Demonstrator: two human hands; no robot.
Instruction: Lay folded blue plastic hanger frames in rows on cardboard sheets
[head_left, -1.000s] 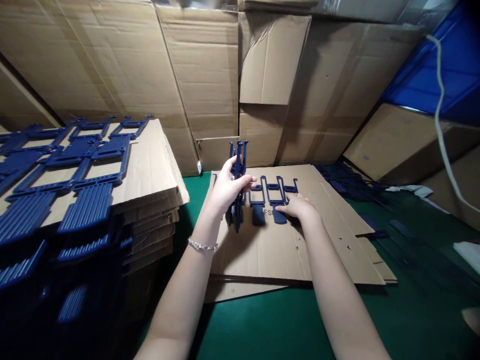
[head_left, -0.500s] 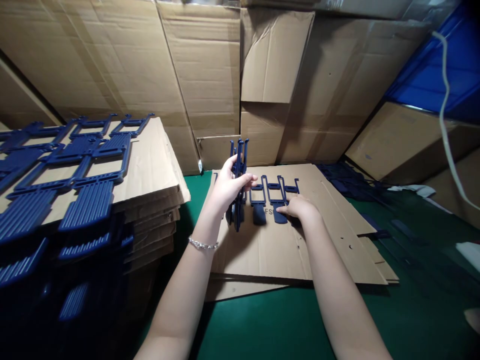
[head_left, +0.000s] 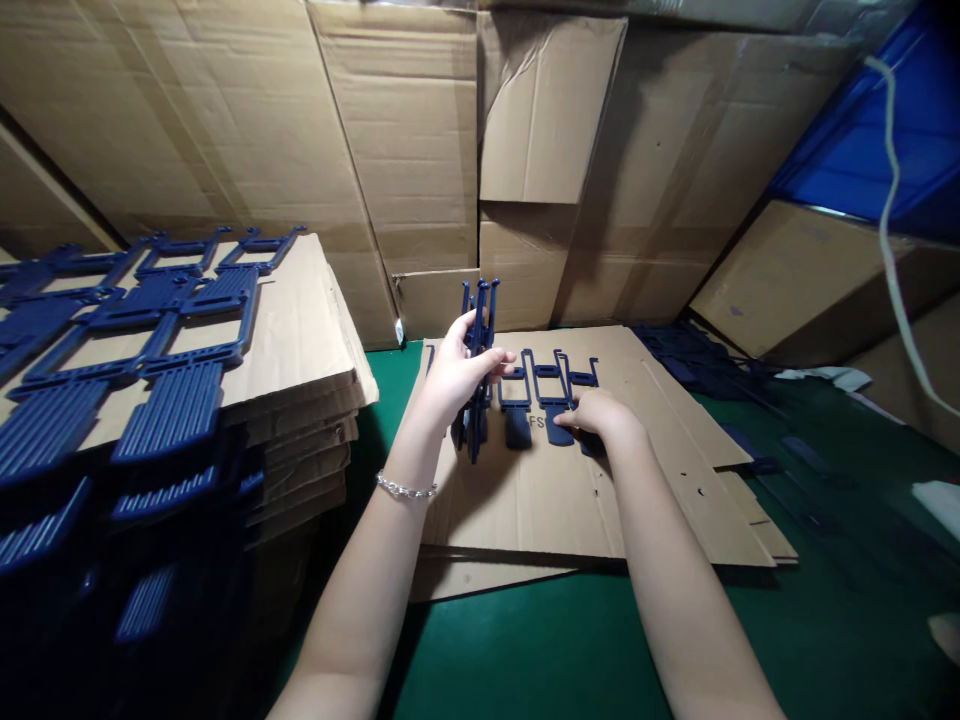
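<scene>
Centrally, left hand [head_left: 450, 380] closed round a blue bunch [head_left: 474, 425]: several parts held upright between thumb and fingers, prongs above the grip, flat ends below. Just right of it, mid-frame, a row [head_left: 517, 430] of similar parts lies flat on a cardboard sheet [head_left: 525, 515]. Right hand [head_left: 600, 412] over the row's right side, fingertips at the flat end of one part [head_left: 558, 432]; cannot tell whether gripped. Left of frame: more pieces [head_left: 176, 410] atop a cardboard stack [head_left: 307, 365]. Green surface [head_left: 525, 650], lower centre.
</scene>
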